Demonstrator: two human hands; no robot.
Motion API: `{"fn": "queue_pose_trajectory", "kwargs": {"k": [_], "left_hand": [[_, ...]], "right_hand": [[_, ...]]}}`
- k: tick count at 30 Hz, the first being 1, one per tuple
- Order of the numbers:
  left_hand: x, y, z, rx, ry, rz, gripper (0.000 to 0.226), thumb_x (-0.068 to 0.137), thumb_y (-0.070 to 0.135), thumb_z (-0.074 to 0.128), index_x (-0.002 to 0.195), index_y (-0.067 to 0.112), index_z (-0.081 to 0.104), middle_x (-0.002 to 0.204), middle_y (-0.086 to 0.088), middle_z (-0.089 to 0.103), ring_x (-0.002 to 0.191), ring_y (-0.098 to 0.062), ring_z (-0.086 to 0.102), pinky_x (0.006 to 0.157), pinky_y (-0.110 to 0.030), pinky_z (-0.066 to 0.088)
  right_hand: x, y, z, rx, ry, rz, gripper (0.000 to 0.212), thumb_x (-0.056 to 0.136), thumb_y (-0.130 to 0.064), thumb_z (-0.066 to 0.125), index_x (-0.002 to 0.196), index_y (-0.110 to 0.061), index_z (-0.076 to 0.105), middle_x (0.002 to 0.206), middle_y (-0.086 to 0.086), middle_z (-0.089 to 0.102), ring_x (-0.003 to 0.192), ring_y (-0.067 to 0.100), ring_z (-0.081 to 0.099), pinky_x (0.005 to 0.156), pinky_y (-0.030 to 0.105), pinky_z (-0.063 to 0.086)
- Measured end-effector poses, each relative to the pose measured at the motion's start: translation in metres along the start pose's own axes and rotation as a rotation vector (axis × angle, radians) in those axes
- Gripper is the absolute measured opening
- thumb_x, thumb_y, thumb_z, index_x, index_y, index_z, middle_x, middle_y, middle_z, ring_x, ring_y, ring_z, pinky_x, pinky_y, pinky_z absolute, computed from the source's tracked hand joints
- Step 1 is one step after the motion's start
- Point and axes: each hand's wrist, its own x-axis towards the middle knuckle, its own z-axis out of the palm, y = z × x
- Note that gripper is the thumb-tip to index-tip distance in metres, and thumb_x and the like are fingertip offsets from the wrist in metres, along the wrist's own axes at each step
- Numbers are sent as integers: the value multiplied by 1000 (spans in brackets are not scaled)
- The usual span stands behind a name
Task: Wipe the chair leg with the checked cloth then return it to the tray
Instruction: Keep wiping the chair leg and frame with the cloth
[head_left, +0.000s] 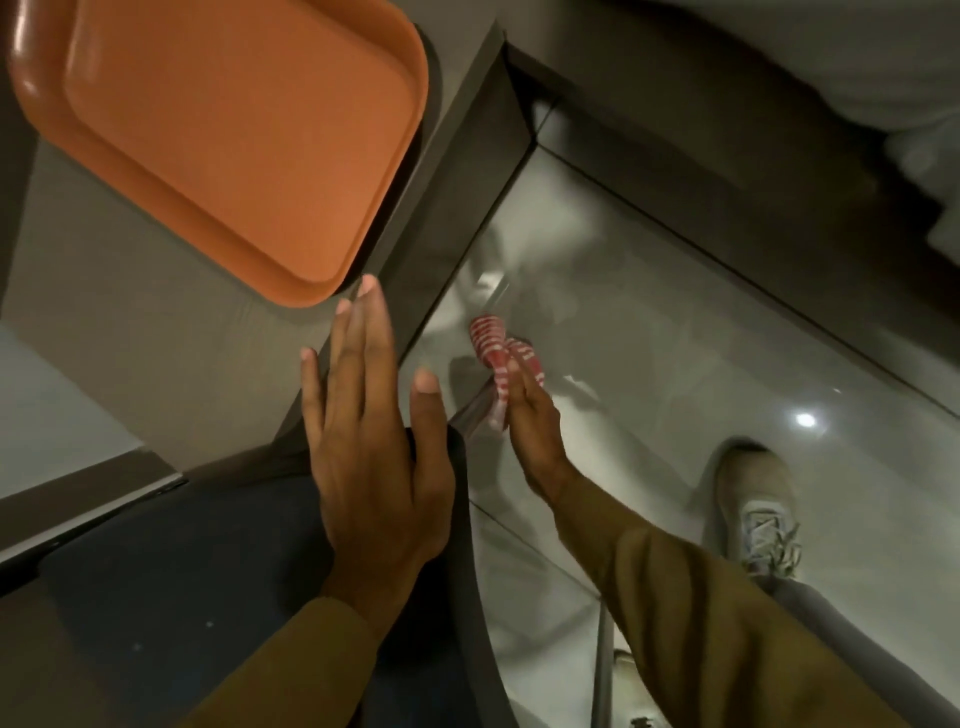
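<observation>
The red-and-white checked cloth (500, 364) is bunched in my right hand (535, 421), low beside the chair, pressed against a thin metal chair leg (474, 408) that slants under the seat. My left hand (371, 421) is flat with fingers spread, resting over the corner of the dark blue chair seat (208, 571) and holding nothing. The orange tray (228, 130) lies empty on the grey table at upper left, its near corner just beyond my left fingertips.
The grey table (156, 338) has a dark edge running down beside the chair. A glossy tiled floor (675, 338) spreads to the right. My foot in a pale sneaker (758, 514) stands on it. White fabric (831, 62) fills the top right.
</observation>
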Motion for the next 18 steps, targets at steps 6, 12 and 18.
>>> {"fn": "queue_pose_trajectory", "kwargs": {"k": [6, 12, 18], "left_hand": [[1, 5, -4, 38, -43, -27, 66, 111, 44, 22, 172, 19, 21, 179, 2, 28, 169, -10, 18, 140, -51, 8], [1, 4, -2, 23, -11, -15, 65, 112, 43, 24, 172, 18, 21, 180, 3, 27, 168, -11, 20, 140, -51, 9], [0, 2, -1, -36, 27, 7, 63, 112, 37, 23, 171, 14, 23, 179, 2, 29, 168, -14, 23, 140, -47, 8]], "right_hand": [[-99, -5, 12, -19, -113, -186, 48, 102, -60, 53, 144, -41, 65, 153, -14, 64, 142, 1, 59, 118, 25, 49], [-61, 17, 12, -29, -70, -260, 38, 113, -23, 51, 148, -29, 63, 158, 0, 61, 149, 15, 56, 126, 43, 44], [39, 25, -1, 19, 75, -28, 48, 111, -41, 51, 154, -19, 56, 156, 10, 61, 141, 25, 59, 126, 49, 42]]}}
